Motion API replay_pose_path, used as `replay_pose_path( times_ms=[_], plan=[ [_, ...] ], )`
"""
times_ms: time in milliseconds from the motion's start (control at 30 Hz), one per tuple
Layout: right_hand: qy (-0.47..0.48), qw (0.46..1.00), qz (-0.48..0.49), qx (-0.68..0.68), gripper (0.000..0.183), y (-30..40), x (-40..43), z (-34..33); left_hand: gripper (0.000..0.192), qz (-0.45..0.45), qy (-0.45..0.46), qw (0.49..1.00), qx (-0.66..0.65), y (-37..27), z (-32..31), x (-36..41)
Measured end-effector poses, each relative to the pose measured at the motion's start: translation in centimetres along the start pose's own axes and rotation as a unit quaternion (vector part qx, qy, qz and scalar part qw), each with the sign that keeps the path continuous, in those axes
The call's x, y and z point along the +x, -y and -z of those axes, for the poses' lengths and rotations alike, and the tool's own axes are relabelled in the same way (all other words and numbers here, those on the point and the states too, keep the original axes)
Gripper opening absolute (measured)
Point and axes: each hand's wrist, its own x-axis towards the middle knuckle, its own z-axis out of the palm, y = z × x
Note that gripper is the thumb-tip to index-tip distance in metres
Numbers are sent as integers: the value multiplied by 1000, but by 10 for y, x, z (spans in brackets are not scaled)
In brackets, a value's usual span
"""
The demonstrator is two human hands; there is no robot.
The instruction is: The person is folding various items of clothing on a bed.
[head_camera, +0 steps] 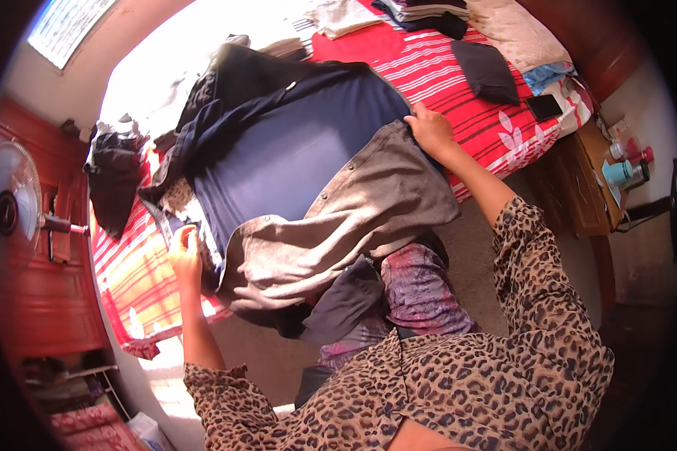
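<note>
A grey jacket [372, 186] with snap buttons and a navy lining [276, 152] lies spread over the bed's near edge, its lining up and one grey front panel hanging down. At the garment's right edge, my right hand [431, 131] pinches the cloth. My left hand [185, 251] is at its lower left, fingers bent against dark cloth there. Beyond the lining lies black cloth [248, 73], partly bunched. A dark piece of cloth [347, 301] hangs below the grey panel, before my legs.
The bed has a red striped sheet [423, 70]. On it are folded clothes [429, 11], a folded dark garment [484, 70], a phone [543, 107] and black clothes [113, 175]. A standing fan [14, 208] is at left; a wooden bedside cabinet [575, 180] with cups is at right.
</note>
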Motion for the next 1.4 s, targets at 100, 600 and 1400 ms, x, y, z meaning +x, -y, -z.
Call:
replay_pose_path(
  times_ms=[100,600,1400],
  plan=[
    [-83,992,80,-56,25,-21,-9,-9,12,-132,-52,979,145,4,-4,-16],
    [-127,990,-14,-65,27,-16,-12,-27,22,-114,-89,970,196,45,41,-48],
    [-145,988,-11,-42,26,-24,-10,-23,40,-115,-228,901,350,44,50,-22]
  ],
)
